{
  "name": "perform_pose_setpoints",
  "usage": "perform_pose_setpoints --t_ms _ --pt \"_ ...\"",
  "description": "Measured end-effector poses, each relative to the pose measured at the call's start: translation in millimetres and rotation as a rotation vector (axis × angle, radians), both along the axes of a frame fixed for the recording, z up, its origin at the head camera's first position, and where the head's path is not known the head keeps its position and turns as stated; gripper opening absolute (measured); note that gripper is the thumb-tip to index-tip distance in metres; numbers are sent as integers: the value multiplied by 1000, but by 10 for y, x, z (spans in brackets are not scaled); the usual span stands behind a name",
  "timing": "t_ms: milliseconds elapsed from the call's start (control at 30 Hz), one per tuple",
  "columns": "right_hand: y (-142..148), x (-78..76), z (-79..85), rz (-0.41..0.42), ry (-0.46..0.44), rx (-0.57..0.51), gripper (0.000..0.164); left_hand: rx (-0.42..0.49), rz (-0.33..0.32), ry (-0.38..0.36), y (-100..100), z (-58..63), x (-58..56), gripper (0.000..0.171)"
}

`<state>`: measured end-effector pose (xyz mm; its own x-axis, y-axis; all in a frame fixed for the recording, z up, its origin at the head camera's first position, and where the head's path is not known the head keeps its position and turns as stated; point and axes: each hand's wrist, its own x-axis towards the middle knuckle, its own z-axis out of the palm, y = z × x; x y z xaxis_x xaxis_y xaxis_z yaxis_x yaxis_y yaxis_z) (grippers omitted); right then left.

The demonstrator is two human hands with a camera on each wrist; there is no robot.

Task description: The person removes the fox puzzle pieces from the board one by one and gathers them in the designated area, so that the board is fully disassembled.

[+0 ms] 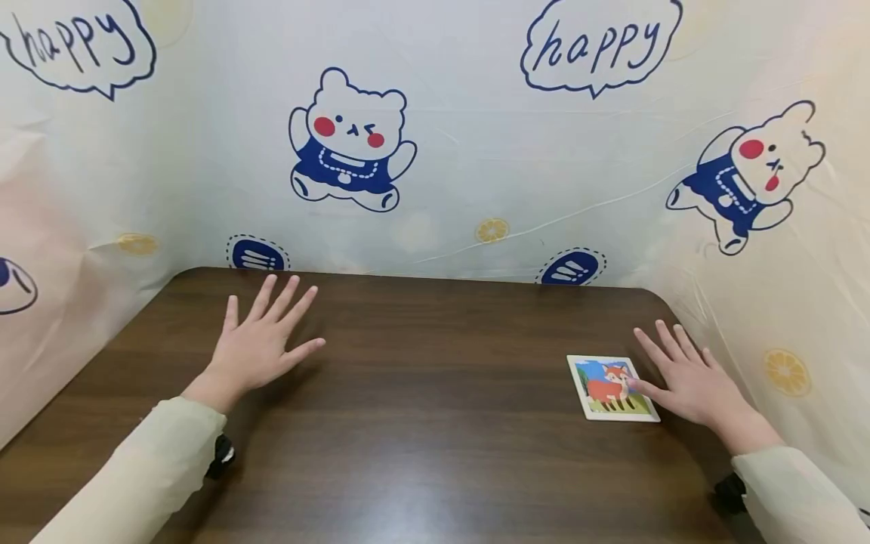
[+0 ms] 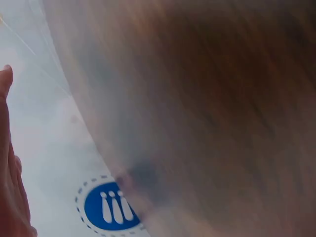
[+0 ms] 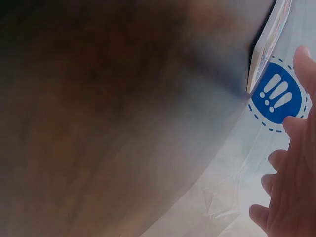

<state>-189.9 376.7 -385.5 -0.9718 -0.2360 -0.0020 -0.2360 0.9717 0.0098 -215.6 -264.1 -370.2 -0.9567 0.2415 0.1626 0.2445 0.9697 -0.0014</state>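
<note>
- The left hand point(image 1: 254, 344) lies flat on the dark brown worktop point(image 1: 435, 423), on the left side. Its fingers are straight and spread wide. It holds nothing.
- The right hand point(image 1: 686, 378) lies flat on the right side of the worktop. Its fingers are straight and spread too. It grips nothing.
- A small square picture card point(image 1: 612, 387) lies flat on the worktop just beside the right hand. It has a white edge and shows an orange fox on green grass under a blue sky.
- The thumb of the right hand touches the right edge of the picture card.
- The picture card is near the right back corner of the worktop, well apart from the left hand.
- Both arms wear pale sleeves point(image 1: 136, 483).
- A light cloth point(image 1: 476, 174) stands like a wall around the back and both sides of the worktop. It has white bears in blue shirts, blue speech bubbles with the word "happy", little lemon slices and round blue badges.
- In the left wrist view, the edge of the left hand point(image 2: 10, 187) shows at the left, next to a round blue badge point(image 2: 108, 207) on the cloth. The worktop looks blurry there.
- In the right wrist view, the straight fingers point(image 3: 291, 173) show at the right, and the white edge of the picture card point(image 3: 269, 39) sticks up near the top.
</note>
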Motion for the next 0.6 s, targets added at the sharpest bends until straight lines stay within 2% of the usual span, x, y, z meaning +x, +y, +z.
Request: perform_pose_setpoints --t_ms 300,600 --pt "-58 39 11 21 -125 -55 90 17 -126 -6 429 19 -21 86" --pt "-95 43 -35 40 -259 -193 91 0 -267 -27 904 -14 7 86"
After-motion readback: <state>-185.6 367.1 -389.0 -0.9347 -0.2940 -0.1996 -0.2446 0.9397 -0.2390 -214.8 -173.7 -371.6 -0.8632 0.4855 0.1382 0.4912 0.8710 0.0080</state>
